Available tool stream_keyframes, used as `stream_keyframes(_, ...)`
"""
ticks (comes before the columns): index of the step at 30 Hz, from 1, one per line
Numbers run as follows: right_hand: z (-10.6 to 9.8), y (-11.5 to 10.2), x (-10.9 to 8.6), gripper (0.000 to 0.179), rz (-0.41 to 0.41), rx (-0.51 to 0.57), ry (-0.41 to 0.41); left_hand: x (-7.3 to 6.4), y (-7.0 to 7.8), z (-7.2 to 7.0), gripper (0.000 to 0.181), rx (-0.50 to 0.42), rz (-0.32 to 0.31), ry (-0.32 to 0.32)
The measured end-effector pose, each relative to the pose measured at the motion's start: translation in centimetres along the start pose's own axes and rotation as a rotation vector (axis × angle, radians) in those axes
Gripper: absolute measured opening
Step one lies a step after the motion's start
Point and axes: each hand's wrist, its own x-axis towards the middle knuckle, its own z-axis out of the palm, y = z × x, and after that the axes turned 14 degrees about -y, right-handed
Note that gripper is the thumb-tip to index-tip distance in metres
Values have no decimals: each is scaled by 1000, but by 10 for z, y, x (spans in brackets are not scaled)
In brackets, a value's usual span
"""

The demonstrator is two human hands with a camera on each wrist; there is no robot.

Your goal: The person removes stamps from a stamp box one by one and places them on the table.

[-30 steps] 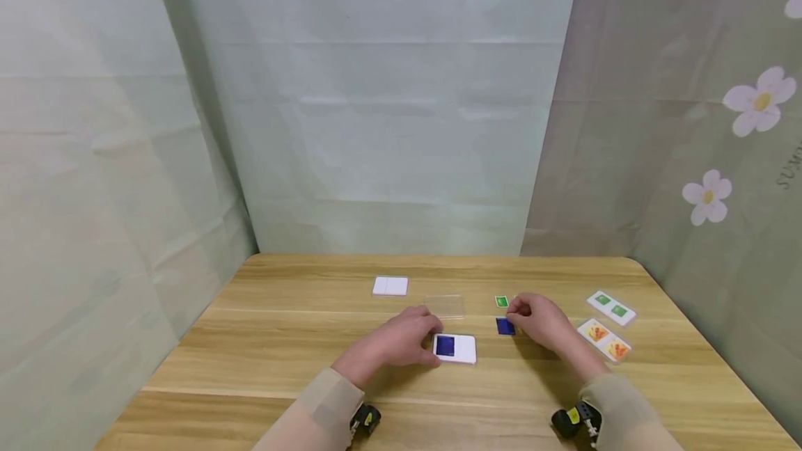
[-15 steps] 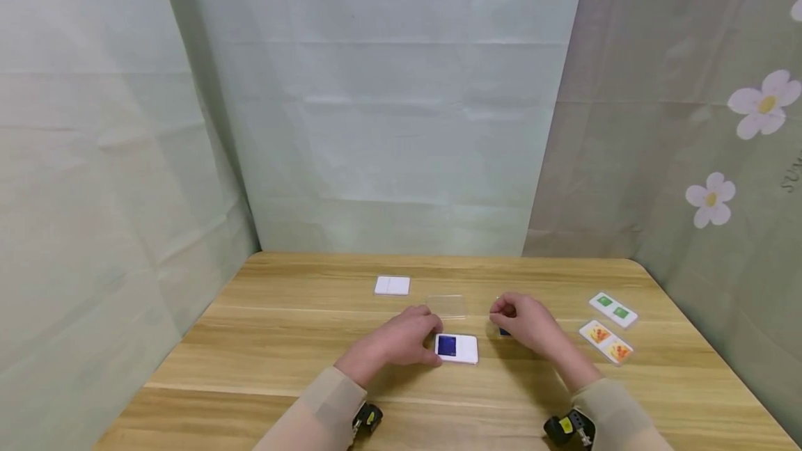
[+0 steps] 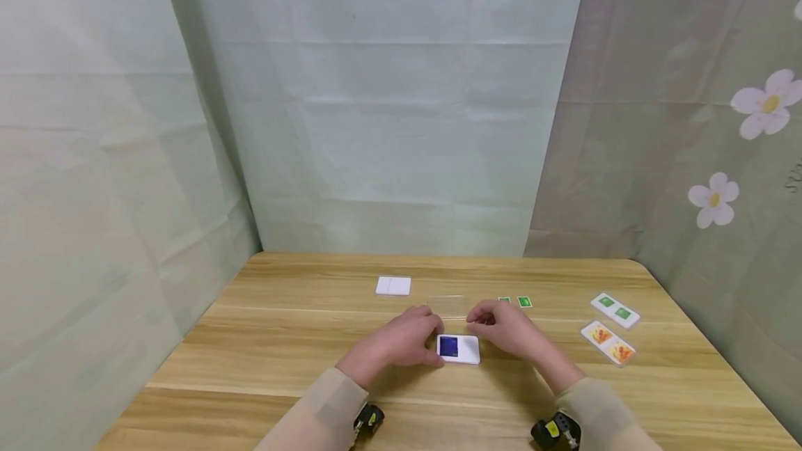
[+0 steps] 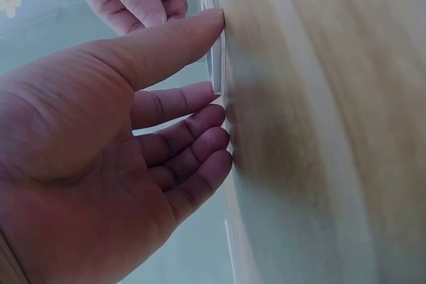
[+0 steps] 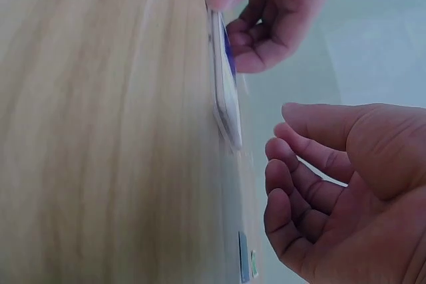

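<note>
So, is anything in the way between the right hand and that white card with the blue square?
Nothing visible is. The right wrist view shows an open gap between the right hand and the white card. The left hand holds the card, but at its opposite end.

Beige sleeves (image 3: 598, 406), black wrist cameras (image 3: 371, 417)

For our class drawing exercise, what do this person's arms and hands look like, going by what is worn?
The left hand and right hand are gloveless. Long pale sleeves cover the forearms, beige at the cuffs. A small black camera sits at each wrist; the right camera shows a yellow mark.
</note>
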Motion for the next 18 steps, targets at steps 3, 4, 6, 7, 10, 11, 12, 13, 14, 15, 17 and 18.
stream_keyframes(3, 3, -1, 1, 5, -16, -4, -17, 1, 0, 1, 44, 3, -4, 3)
stream_keyframes(4, 4, -2, 1, 5, -19, -4, -22, 2, 0, 1, 44, 4, -4, 3)
stream_keyframes(6, 5, -3, 1, 7, -19, -1, -33, 2, -1, 2, 44, 6, -5, 3)
stream_keyframes(7, 6, -3, 1, 6, -19, 3, -37, 2, -1, 2, 44, 7, -2, 5)
stream_keyframes(10, 9, -4, 3, 7, -26, 3, -51, 2, -1, 2, 44, 5, -4, 1)
stream_keyframes(11, 10, -4, 3, 7, -28, 3, -57, 2, -1, 3, 44, 2, -5, 0)
stream_keyframes(12, 11, -4, 4, 7, -31, 1, -59, 2, -1, 3, 43, 1, -2, 3)
stream_keyframes(13, 12, -4, 5, 7, -30, -1, -64, 2, -1, 3, 43, -2, -1, 5)
stream_keyframes(14, 13, -4, 7, 8, -29, -4, -67, 2, -1, 3, 42, -6, -2, 5)
stream_keyframes(15, 14, -3, 8, 8, -21, -5, -69, 2, 0, 3, 42, -8, 0, 8)
stream_keyframes(17, 15, -3, 10, 9, -10, -7, -69, 1, 0, 2, 40, -15, 2, 11)
stream_keyframes(18, 16, -3, 11, 9, -2, -7, -70, 1, 0, 2, 40, -17, 4, 12)
